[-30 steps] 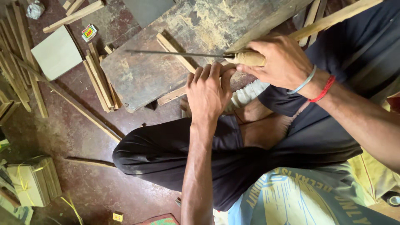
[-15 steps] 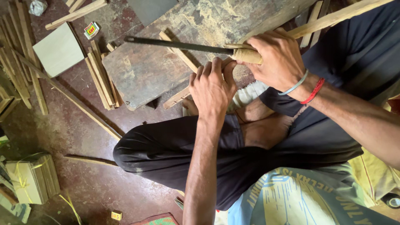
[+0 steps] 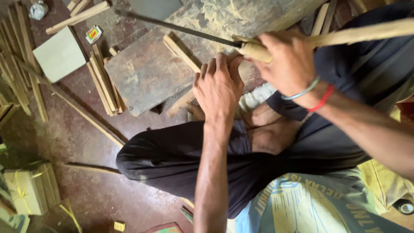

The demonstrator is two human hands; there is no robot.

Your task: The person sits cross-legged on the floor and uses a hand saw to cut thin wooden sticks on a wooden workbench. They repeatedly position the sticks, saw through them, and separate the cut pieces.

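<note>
On the floor, over the board: I'm looking down at my left hand (image 3: 219, 88) and right hand (image 3: 288, 64) above a worn wooden board (image 3: 146, 73).
Change: the long dark blade (image 3: 181, 29) has swung up; its tip now points at the upper left corner, higher than half a second ago.
Right hand: fist wrapped tight round the pale wooden handle (image 3: 255, 51), where blade meets grip.
Left hand: fingers curled down, pressing at the board's near edge; still planted where it was.
Stick: a long pale stick (image 3: 366, 31) runs out to the right from behind my right hand.
Hidden: what the left fingers pin down I cannot tell; my palm covers it. The blade's tip blurs out.
Cut off: the stick leaves the picture at the right edge.
Floor: dark reddish, dusty, strewn with wood strips (image 3: 103, 82) just left of the board, a pale square tile (image 3: 59, 54), and bundled slats (image 3: 26, 190) at lower left.
Me: seated, black-trousered knee (image 3: 172, 155) folded, bare foot (image 3: 271, 131) beneath.
</note>
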